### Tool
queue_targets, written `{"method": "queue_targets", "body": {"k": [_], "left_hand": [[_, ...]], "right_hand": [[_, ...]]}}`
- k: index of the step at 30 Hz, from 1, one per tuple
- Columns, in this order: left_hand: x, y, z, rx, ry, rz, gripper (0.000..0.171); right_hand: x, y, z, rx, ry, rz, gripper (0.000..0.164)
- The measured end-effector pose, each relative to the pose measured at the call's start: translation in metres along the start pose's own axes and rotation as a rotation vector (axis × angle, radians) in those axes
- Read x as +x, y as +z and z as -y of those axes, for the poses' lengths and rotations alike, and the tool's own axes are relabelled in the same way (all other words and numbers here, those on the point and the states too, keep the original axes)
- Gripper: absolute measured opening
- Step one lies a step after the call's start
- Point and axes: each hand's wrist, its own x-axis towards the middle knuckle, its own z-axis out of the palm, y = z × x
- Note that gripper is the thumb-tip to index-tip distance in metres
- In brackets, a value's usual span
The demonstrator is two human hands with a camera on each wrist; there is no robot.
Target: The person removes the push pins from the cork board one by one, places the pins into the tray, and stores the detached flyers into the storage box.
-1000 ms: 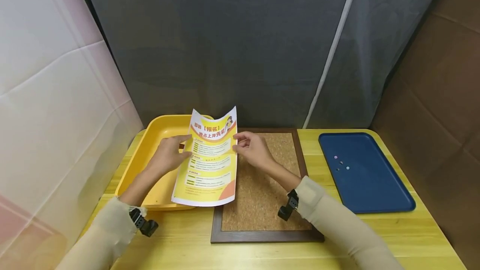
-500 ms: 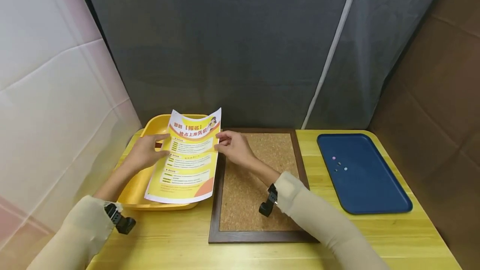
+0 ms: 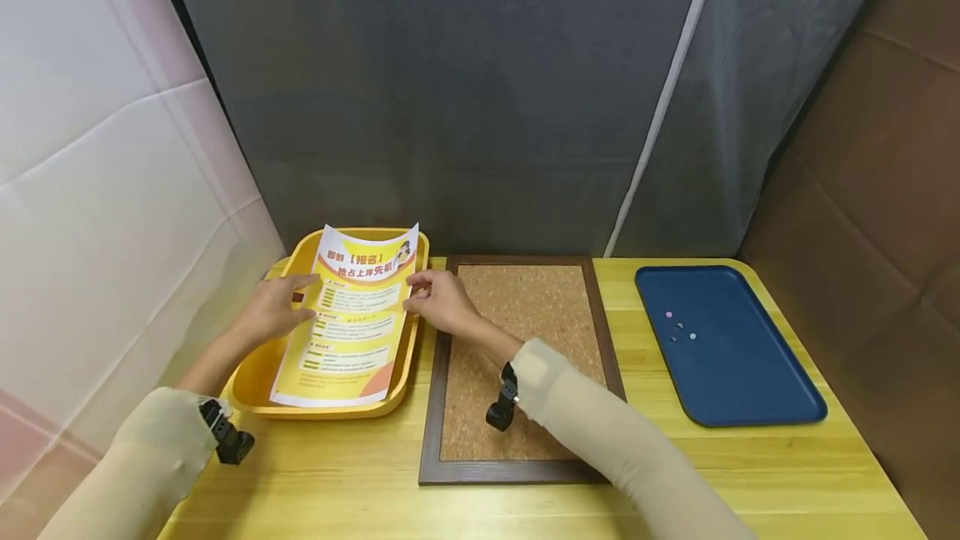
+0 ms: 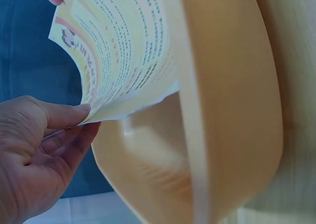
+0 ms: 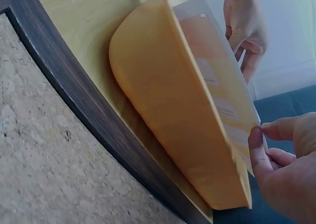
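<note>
A printed yellow-and-white flyer [image 3: 348, 323] hangs curved over the yellow tray [image 3: 401, 377], its lower edge dipping inside the rim. My left hand [image 3: 272, 308] pinches its left edge between thumb and fingers, as the left wrist view also shows with the hand [image 4: 44, 140] at the sheet's edge. On the opposite edge my right hand [image 3: 442, 300] pinches the paper; in the right wrist view the thumb and fingers of that hand [image 5: 289, 155] hold the side just beyond the tray wall [image 5: 163, 95]. The tray's floor is partly hidden under the flyer.
Right of the tray lies a cork board [image 3: 517, 357] in a dark brown frame, partly under my right forearm. A blue tray [image 3: 742, 365] with several small round pieces [image 3: 681, 327] stands at the right. Grey fabric [image 3: 450, 107] closes off the back of the table.
Both hands have carried the flyer leftward, from partly over the cork board to above the yellow tray, and its lower edge now lies within the tray's outline. The grips stay the same.
</note>
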Motion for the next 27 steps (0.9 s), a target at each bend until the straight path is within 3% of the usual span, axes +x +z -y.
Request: {"method": "queue_targets", "body": {"k": [12,22,27], "left_hand": [[0.0,0.006,0.016,0.021,-0.011,0.031,0.065],[-0.001,0.009,0.024,0.03,-0.045,0.056,0.067],[-0.002,0.01,0.026,0.028,-0.03,0.042,0.069]], "right_hand": [[0.007,0.019,-0.001,-0.117,0.017,-0.015,0.034],[0.012,0.024,0.006,-0.299,-0.047,-0.026,0.034],[0.01,0.019,0.011,-0.32,-0.07,0.006,0.037]]}}
